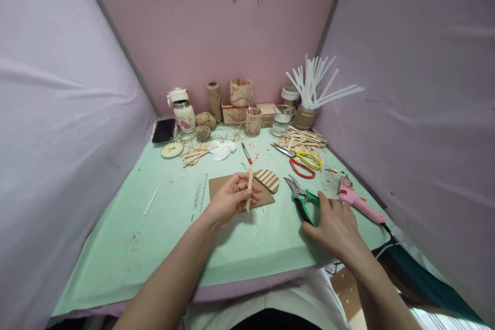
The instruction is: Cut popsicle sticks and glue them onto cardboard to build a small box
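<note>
My left hand (235,197) pinches a flat wooden craft stick (250,185), held nearly upright above a brown cardboard piece (218,185). A rounded piece of striped light and dark wooden strips (268,180) lies at the cardboard's right side. My right hand (335,224) is on the spread handles of green-and-black pruning shears (302,207), thumb by one handle and fingers over the other. The shears' blades are apart and point away to the left. How firmly the fingers wrap the far handle is partly hidden.
Yellow-and-red scissors (305,160) lie beyond the shears; a pink glue gun (361,205) is at right. A clear ruler (199,196) and red pen (246,153) flank the cardboard. Behind stand a stick pile (303,138), water bowl (282,121), jar of white glue sticks (305,116) and twine (205,120).
</note>
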Tool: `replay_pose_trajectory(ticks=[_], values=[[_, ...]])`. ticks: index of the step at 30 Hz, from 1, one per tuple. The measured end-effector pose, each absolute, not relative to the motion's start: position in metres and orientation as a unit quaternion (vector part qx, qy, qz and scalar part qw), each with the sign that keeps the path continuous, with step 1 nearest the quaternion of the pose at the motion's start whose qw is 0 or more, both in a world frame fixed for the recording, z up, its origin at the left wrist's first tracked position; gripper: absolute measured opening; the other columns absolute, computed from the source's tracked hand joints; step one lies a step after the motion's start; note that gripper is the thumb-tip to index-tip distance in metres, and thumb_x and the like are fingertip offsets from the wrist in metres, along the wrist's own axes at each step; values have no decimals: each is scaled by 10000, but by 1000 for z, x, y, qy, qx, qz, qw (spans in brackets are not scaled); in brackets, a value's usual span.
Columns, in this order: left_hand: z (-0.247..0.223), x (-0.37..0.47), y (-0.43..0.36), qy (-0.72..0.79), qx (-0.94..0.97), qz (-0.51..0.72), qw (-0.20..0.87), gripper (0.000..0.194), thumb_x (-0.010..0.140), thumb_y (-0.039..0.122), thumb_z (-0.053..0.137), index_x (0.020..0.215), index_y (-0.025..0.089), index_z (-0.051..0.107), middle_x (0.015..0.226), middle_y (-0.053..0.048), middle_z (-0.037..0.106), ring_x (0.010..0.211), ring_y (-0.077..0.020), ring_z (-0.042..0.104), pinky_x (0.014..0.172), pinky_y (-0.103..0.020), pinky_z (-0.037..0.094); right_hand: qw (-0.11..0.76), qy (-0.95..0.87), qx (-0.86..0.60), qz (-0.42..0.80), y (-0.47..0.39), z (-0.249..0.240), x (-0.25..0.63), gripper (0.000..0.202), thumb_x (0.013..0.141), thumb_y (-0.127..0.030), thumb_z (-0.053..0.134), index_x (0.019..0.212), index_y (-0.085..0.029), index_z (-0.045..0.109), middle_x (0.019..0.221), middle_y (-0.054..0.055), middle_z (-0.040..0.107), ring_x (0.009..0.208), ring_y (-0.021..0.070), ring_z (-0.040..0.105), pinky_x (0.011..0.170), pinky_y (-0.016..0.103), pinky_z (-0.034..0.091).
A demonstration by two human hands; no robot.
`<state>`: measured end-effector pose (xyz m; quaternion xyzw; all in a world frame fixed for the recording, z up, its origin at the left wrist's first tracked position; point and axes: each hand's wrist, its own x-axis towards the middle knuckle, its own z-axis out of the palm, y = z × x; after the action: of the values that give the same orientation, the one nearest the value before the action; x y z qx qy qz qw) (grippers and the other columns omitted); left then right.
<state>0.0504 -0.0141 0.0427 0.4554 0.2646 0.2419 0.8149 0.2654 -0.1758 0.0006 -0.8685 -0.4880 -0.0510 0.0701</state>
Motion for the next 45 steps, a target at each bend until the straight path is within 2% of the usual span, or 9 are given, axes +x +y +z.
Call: replay_pose_trajectory(ticks=[3, 6, 9, 13, 19, 22, 28, 35, 45], values=[[35, 50, -15, 271, 439, 272, 813, 317, 750, 230, 768, 991, 165, 572, 852, -25, 671, 617, -60, 578, 577, -171, 434, 129, -480, -866, -53, -185, 20, 265, 763, 708, -374, 608, 1345, 26, 479, 1147, 291, 607, 1092, 437, 567, 928, 554, 437], [33, 48, -16, 274, 430, 292, 809, 248, 818, 274, 706, 997, 145, 594, 779, -17, 656, 528, -30, 492, 519, -150, 374, 273, -465, -842, -31, -198, 37, 267, 835, 728, -454, 604, 1441, -77, 391, 1346, 250, 520, 1274, 428, 459, 1027, 580, 377], [33, 49, -17, 264, 437, 293, 808, 295, 832, 329, 693, 1045, 145, 605, 721, -4, 641, 514, -38, 490, 511, -154, 367, 455, -463, -749, 137, -207, 38, 266, 797, 770, -432, 586, 1489, -205, 327, 1468, 156, 449, 1347, 363, 425, 1063, 529, 387], [31, 52, -21, 262, 448, 275, 809, 400, 752, 396, 767, 1026, 153, 605, 740, -18, 666, 600, -84, 590, 600, -193, 443, 584, -438, -598, 329, -204, 19, 250, 625, 759, -324, 537, 1373, -237, 464, 1367, 123, 538, 1245, 328, 526, 1023, 500, 445], [31, 54, -26, 256, 476, 287, 791, 406, 732, 469, 769, 911, 141, 609, 727, -8, 656, 513, -47, 508, 489, -176, 332, 454, -478, -659, 363, -192, 28, 207, 540, 766, -280, 484, 1301, -210, 479, 1138, 84, 624, 1019, 257, 611, 923, 444, 495], [31, 54, -29, 255, 486, 283, 786, 410, 751, 501, 747, 906, 148, 609, 711, 2, 645, 497, -42, 483, 465, -177, 283, 406, -518, -686, 310, -187, 35, 191, 600, 741, -227, 477, 1335, -207, 401, 1200, 97, 587, 1077, 257, 585, 943, 438, 484], [29, 56, -37, 241, 473, 310, 788, 410, 742, 510, 755, 876, 149, 615, 684, 13, 619, 532, -52, 489, 523, -188, 334, 378, -566, -712, 173, -180, 21, 179, 677, 711, -175, 511, 1362, -180, 327, 1283, 141, 488, 1224, 301, 477, 1040, 509, 404], [19, 61, -45, 236, 495, 358, 756, 370, 783, 517, 711, 822, 166, 598, 681, 20, 582, 609, -91, 502, 639, -240, 427, 347, -594, -719, 101, -176, 17, 172, 694, 702, -192, 541, 1361, -170, 325, 1265, 160, 502, 1197, 333, 479, 992, 540, 428], [13, 60, -43, 244, 558, 377, 698, 311, 856, 486, 633, 880, 178, 592, 680, 21, 568, 614, -106, 529, 594, -235, 422, 326, -601, -727, 70, -176, 16, 169, 670, 705, -207, 544, 1342, -167, 342, 1237, 165, 527, 1146, 337, 519, 937, 528, 456]])
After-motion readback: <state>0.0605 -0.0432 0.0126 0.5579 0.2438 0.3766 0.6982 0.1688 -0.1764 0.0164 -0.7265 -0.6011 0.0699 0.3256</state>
